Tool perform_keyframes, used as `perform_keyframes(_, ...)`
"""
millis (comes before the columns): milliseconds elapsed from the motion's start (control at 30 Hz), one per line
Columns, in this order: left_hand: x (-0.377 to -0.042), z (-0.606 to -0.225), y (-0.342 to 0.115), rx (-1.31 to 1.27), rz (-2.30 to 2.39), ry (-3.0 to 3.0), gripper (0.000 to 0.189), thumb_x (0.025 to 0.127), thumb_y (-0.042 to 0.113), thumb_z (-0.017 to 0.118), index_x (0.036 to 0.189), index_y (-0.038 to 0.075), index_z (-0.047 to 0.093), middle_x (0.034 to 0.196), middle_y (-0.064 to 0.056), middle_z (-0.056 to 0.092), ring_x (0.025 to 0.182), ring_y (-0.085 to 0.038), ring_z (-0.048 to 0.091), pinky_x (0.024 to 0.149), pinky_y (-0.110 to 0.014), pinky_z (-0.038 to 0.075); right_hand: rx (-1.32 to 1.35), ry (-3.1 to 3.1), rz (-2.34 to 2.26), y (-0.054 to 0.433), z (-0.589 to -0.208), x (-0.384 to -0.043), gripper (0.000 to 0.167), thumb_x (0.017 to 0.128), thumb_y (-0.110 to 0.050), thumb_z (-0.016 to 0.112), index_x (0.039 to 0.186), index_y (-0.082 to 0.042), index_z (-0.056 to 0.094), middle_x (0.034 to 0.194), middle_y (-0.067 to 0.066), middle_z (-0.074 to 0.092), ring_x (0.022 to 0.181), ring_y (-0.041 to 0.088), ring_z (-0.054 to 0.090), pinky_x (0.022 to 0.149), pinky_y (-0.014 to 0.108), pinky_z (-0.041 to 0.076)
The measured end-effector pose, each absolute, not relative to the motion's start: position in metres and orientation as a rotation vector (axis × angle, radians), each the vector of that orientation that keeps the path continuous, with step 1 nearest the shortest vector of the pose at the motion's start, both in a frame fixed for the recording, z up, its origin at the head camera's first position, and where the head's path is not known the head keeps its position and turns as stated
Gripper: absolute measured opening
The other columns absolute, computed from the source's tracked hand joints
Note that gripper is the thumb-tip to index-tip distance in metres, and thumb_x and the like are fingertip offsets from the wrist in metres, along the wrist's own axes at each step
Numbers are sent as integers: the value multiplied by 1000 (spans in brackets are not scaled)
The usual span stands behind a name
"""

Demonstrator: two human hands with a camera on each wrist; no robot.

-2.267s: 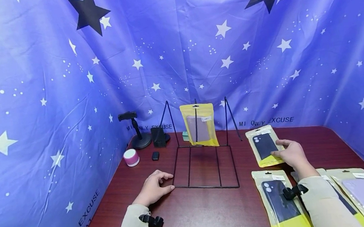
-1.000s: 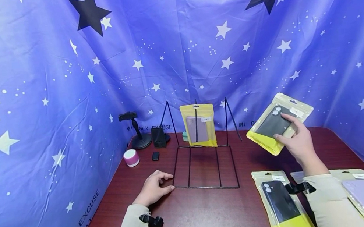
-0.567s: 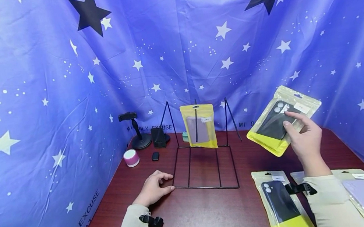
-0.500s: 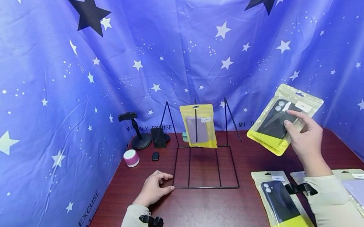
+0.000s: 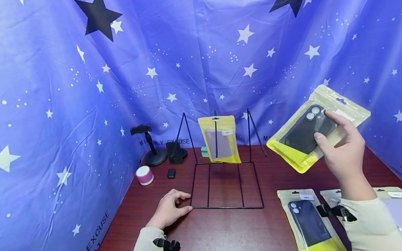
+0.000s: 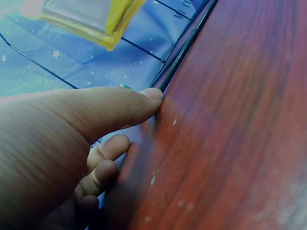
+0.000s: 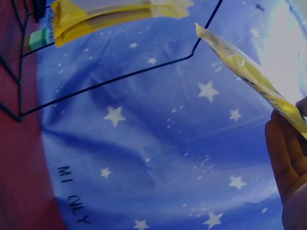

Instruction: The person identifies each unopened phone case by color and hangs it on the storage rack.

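My right hand holds a phone case in a clear-and-yellow zip bag up above the table's right side, thumb in front. The black case shows through, and the bag tilts with its hang hole at upper right. In the right wrist view this bag appears nearly edge-on. My left hand grips the front left corner of a black wire display rack, its thumb on the wire in the left wrist view. A bagged lilac phone case hangs on the rack's middle hook.
Several more bagged phone cases lie at front right, partly under the right forearm. At back left stand a phone holder, a black stand, a pink-and-white round container and a small black object. A starred blue curtain surrounds the table.
My right hand has picked the bagged black case up off the table, tilted it and drawn it up and to the right. The left hand stays at the rack's corner.
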State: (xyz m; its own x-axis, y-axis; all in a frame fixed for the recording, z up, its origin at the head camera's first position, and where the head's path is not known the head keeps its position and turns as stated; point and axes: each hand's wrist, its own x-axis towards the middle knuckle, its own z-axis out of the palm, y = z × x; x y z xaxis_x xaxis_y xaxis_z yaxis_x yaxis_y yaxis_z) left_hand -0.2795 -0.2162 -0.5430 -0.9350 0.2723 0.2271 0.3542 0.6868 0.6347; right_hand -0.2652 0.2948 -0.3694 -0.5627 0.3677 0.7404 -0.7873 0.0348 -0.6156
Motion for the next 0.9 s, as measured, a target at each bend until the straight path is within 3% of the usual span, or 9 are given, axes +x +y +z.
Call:
perform_keyframes(333, -279, -544, -217, -535, -1086, -2764, 36, 82, 28, 91, 115, 26, 78, 99, 10, 62, 90, -12, 55, 82, -33, 48, 451, -1307, 1524, 272, -333, -230, 38, 85, 12, 68, 122, 17, 66, 117, 19, 69, 101, 21, 67, 89, 21, 53)
perform_keyframes(533, -279, -543, -217, -529, -1092, -2770, 35, 82, 28, 91, 115, 26, 78, 99, 10, 62, 90, -12, 54, 82, -34, 48, 454, -1301, 1469, 268, -324, -219, 38, 86, 10, 67, 124, 15, 66, 120, 19, 67, 105, 22, 66, 91, 22, 52)
perform_keyframes(900, -281, -546, -218, -529, -1084, -2766, 35, 82, 29, 92, 114, 28, 78, 98, 11, 61, 90, -12, 55, 82, -33, 48, 625, -1224, 1474, 255, -315, -203, 37, 75, 15, 72, 111, 20, 68, 112, 24, 73, 103, 25, 68, 92, 25, 51)
